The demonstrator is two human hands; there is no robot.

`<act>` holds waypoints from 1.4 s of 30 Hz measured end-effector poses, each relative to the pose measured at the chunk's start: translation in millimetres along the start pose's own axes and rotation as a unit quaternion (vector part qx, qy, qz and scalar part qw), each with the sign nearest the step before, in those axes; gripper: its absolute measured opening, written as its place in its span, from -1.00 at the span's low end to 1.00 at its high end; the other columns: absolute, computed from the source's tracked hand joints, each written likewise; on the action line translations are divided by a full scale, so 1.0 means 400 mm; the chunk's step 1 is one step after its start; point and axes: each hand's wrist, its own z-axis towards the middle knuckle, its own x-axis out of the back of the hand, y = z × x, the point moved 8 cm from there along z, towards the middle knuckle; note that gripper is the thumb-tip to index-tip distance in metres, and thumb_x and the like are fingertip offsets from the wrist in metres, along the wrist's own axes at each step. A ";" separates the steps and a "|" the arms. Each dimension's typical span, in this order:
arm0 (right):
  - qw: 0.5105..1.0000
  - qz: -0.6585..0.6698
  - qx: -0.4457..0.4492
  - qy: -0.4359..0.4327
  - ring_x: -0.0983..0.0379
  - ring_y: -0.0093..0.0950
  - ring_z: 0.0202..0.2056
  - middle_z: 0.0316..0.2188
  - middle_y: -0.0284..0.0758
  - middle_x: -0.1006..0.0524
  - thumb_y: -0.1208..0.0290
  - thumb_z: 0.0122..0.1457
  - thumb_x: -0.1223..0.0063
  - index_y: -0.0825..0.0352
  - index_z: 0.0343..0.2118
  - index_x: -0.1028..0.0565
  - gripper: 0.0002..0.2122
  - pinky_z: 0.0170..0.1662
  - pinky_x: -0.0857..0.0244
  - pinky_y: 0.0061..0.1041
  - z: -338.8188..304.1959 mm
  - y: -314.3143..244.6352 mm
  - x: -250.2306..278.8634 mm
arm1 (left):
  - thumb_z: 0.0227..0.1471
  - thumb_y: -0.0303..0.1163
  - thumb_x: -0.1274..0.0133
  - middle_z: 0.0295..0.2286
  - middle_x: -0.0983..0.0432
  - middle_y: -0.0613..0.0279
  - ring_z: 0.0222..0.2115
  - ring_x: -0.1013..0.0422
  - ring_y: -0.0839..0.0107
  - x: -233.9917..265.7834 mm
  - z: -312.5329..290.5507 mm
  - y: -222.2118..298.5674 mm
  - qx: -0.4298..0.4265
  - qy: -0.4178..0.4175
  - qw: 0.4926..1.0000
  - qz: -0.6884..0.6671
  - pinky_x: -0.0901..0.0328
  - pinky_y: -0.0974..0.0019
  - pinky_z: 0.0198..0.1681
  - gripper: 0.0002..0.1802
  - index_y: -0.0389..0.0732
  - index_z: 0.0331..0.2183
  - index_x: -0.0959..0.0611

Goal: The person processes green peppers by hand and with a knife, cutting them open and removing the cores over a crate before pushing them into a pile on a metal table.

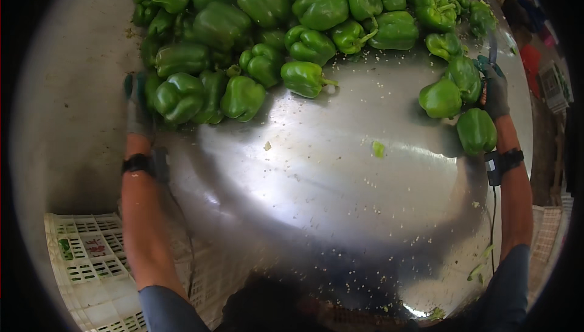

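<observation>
My left hand (139, 107), in a grey glove with teal fingertips, rests at the left side of a heap of green bell peppers (220, 26). Its fingers point away from me, apart, and nothing shows in them; the peppers partly hide them. At the right side of the shiny metal table (328, 174), my right hand (496, 88) wears a similar glove. Its fingers are curled, and a narrow brownish edge shows beside them, too small to name. Next to that hand lie loose bell peppers, one (476, 131) by the wrist and another (440, 99) further left.
White slatted plastic crates (91, 271) stand below the table at the lower left. Pale seeds and a small green scrap (378, 149) lie on the metal. Beyond the right edge are a red object (530, 67) and a light-coloured crate (546, 233).
</observation>
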 end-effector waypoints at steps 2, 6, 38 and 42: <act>0.997 0.032 -0.009 -0.071 -0.45 -0.60 -0.64 -0.10 -0.27 -0.71 0.34 0.42 -0.18 0.39 0.16 -0.59 -0.66 -0.56 -0.41 -0.49 0.009 0.024 -0.082 | 0.43 -0.02 -0.14 0.25 -0.49 0.16 0.20 -0.47 0.25 0.058 0.059 0.068 0.067 -0.101 0.993 0.013 -0.43 0.11 0.25 -0.38 -0.17 0.33 -0.54; 0.993 0.060 0.019 -0.098 -0.65 -0.52 -0.33 -0.11 -0.28 -0.71 0.34 0.40 -0.21 0.43 0.13 -0.61 -0.65 -0.24 -0.57 -0.49 -0.030 0.008 -0.179 | 0.45 -0.04 -0.09 0.12 -0.63 0.17 0.13 -0.55 0.29 0.006 0.029 0.034 0.121 -0.179 0.976 -0.004 -0.43 0.20 0.24 -0.41 -0.24 0.27 -0.59; 0.988 -0.022 0.036 -0.150 -0.62 -0.50 -0.14 -0.07 -0.33 -0.68 0.30 0.40 -0.19 0.42 0.13 -0.62 -0.64 -0.02 -0.53 -0.49 -0.017 0.007 -0.221 | 0.37 0.03 -0.25 0.04 -0.61 0.25 -0.04 -0.54 0.34 -0.042 0.092 0.003 0.039 -0.011 0.998 0.040 -0.52 0.23 0.00 -0.40 -0.09 0.26 -0.60; 0.983 -0.057 0.049 -0.167 -0.62 -0.51 -0.10 -0.09 -0.32 -0.67 0.33 0.36 -0.23 0.44 0.12 -0.61 -0.64 0.02 -0.52 -0.47 -0.043 -0.001 -0.258 | 0.39 0.05 -0.21 0.25 -0.51 0.16 0.15 -0.49 0.24 -0.061 0.121 0.027 0.074 -0.078 0.990 0.087 -0.46 0.17 0.18 -0.26 -0.13 0.40 -0.50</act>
